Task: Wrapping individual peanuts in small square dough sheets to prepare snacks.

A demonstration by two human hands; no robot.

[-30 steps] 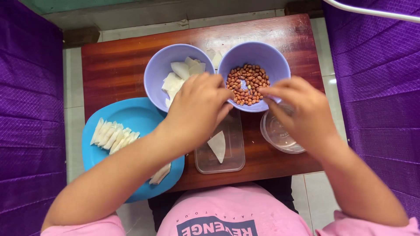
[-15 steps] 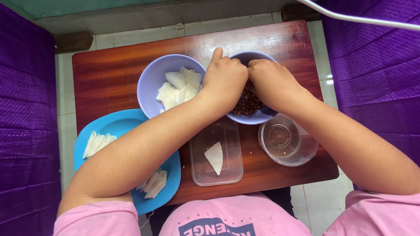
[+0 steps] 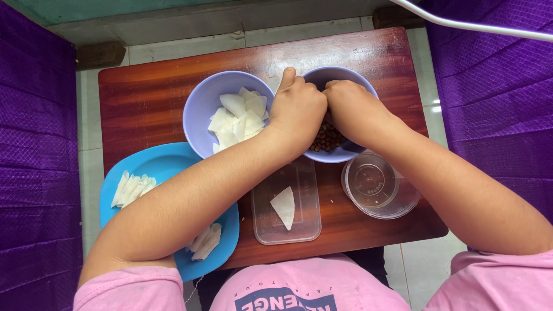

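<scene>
Right now both hands sit over the nut bowl (image 3: 345,151) at the back of the desk (image 3: 144,98). The left hand (image 3: 296,112) is curled over the near rim, thumb pointing up; its grip looks closed, but whether it holds any nuts cannot be told, since the fingers hide the palm side. The right hand (image 3: 351,109) is bunched just beside it, fingertips down among the nuts (image 3: 327,140); how far its grip is open, and what it has, also cannot be told.

Touching this bowl on the left stands a second bowl (image 3: 199,109) of white wrappers (image 3: 239,118). Nearer the body lie a clear tray (image 3: 286,230) with one wrapper piece (image 3: 284,206), a round clear tub (image 3: 380,187), and a blue plate (image 3: 167,164) with folded pieces (image 3: 132,187).

The likely trouble: with two hands crowding one small bowl, a push on the rim could tip it and scatter nuts across the desk. The left forearm lies over the plate, so a careless pull back could drag the folded pieces off
</scene>
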